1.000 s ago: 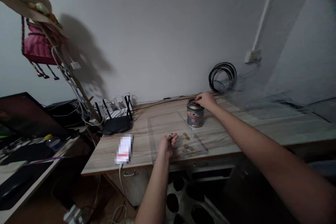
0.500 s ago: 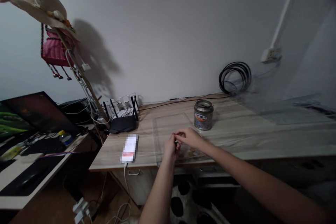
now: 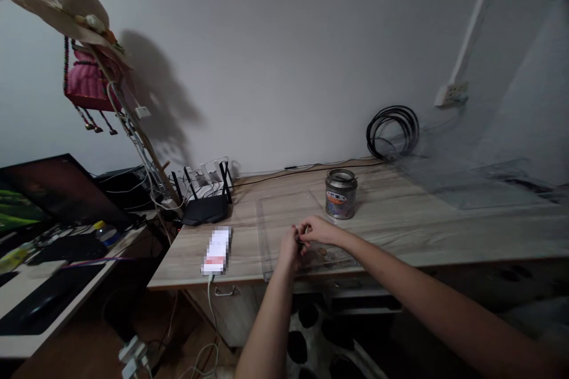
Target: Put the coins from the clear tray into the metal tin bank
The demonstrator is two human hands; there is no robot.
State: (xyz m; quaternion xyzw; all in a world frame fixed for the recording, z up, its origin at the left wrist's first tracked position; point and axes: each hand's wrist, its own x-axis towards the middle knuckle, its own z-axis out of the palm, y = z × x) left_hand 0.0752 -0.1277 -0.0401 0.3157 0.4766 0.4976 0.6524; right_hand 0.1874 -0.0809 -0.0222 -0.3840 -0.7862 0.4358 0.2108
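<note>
Above the front part of a clear plastic tray or sheet point(image 3: 284, 207), my left hand point(image 3: 291, 246) and my right hand point(image 3: 319, 230) meet at the fingertips. Both have curled, pinching fingers; whatever is between them is too small and dark to name. A few small brownish pieces point(image 3: 323, 252), maybe coins, lie on the clear plastic just below my right wrist. Behind my right hand stands an upright metal tin point(image 3: 341, 195) with a coloured label, not touched by either hand.
A lit phone point(image 3: 216, 250) with a charging cable lies left of my hands. Behind it stands a black router point(image 3: 205, 209). Coiled black cable point(image 3: 392, 132) leans on the wall. Clear plastic sheeting point(image 3: 484, 183) covers the desk's right side. A drawer handle point(image 3: 224, 291) sits under the front edge.
The view has shifted slightly, moving the scene a little left. My hands stay together with small finger movements, and the small pieces below my right wrist show a bit more.
</note>
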